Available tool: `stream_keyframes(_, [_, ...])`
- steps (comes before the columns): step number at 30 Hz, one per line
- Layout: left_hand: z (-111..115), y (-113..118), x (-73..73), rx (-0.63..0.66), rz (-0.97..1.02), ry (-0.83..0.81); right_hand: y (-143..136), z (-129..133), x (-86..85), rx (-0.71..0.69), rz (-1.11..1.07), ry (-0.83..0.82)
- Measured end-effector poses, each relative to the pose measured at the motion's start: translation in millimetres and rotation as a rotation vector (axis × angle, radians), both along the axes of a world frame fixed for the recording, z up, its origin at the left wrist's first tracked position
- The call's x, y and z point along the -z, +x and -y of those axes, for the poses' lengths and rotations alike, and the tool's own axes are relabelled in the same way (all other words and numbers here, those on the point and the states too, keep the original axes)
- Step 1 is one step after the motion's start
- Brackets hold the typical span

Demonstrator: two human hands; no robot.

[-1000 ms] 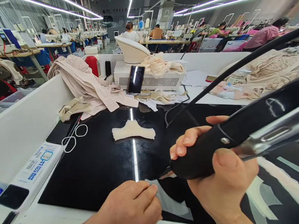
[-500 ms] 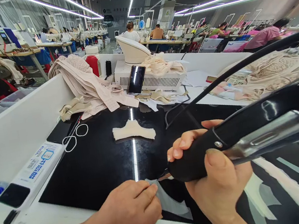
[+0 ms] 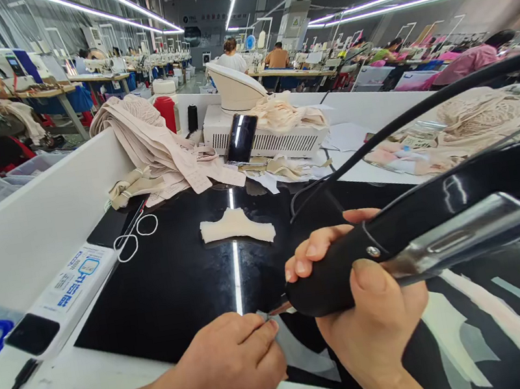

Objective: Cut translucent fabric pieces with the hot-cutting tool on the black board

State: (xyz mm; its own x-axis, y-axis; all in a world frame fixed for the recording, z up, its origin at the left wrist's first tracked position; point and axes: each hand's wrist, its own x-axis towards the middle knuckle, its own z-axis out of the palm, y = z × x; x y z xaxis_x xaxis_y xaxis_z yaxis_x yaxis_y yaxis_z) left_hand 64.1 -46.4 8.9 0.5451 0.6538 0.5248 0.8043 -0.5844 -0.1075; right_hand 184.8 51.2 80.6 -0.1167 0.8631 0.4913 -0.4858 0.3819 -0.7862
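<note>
My left hand [image 3: 240, 365] is closed at the front edge of the black mat [image 3: 158, 296], its fingers pinching the corner of a thin translucent sheet piece [image 3: 304, 348]. In my right hand [image 3: 374, 308] is a black corded handheld tool [image 3: 442, 225] with a silver lever, gripped in a fist. The tool's narrow coppery tip [image 3: 281, 308] points left and is right at the sheet's corner by my left fingertips; whether it touches cannot be made out. Beyond my hands a cream, wing-shaped pad [image 3: 237, 226] lies flat on the mat.
Cream fabric strips [image 3: 152, 139] are heaped at the back left, beside a phone [image 3: 242, 138] leaning on a white vented box [image 3: 271, 140]. A black cable [image 3: 405, 112] arcs across the right. More cut pieces [image 3: 453, 335] lie at front right; a white box [image 3: 76, 282] stands left.
The tool's tip has moved slightly left, up to my left fingertips and the sheet's corner. Both hands keep their grips. The whole view has shifted a little.
</note>
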Motion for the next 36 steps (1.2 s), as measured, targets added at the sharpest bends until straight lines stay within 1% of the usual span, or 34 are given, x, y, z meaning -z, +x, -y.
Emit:
stream_keyframes(4, [1.8,-2.9,-6.2,0.029,-0.052,-0.044,-2.9,0.2,-1.2,-0.022,-0.052,-0.030])
stream_keyframes(7, [2.7,-4.3,-9.8,0.037,-0.080,-0.070,-6.1,0.7,0.4,-0.043,-0.058,-0.021])
stream_keyframes(9, [2.1,-3.3,-8.2,0.024,-0.049,-0.046,-7.8,1.2,2.4,-0.058,-0.050,-0.017])
stream_keyframes(12, [0.3,0.1,-1.6,0.000,0.014,0.006,-9.0,1.5,3.9,-0.054,-0.040,-0.025])
stream_keyframes(15, [-1.1,2.8,2.9,-0.013,0.057,0.049,-6.6,0.4,1.0,-0.055,-0.018,-0.011])
stream_keyframes(20, [-0.4,2.0,0.4,0.006,0.015,-0.001,10.1,-2.0,-8.1,-0.005,0.001,-0.025])
stream_keyframes(26, [1.7,-0.5,-0.2,-0.001,-0.025,-0.074,39.4,7.4,-8.7,0.014,0.035,-0.053])
stream_keyframes(29, [0.9,-1.5,-1.3,0.009,-0.023,-0.086,53.5,13.1,-10.8,0.026,0.042,-0.055])
stream_keyframes(32, [-0.4,-2.6,-3.0,0.015,0.010,-0.083,64.9,14.6,-13.9,0.073,0.057,-0.069])
stream_keyframes(36, [-0.3,-4.0,-4.1,0.011,0.008,-0.084,71.7,12.9,-15.5,0.133,0.084,-0.075])
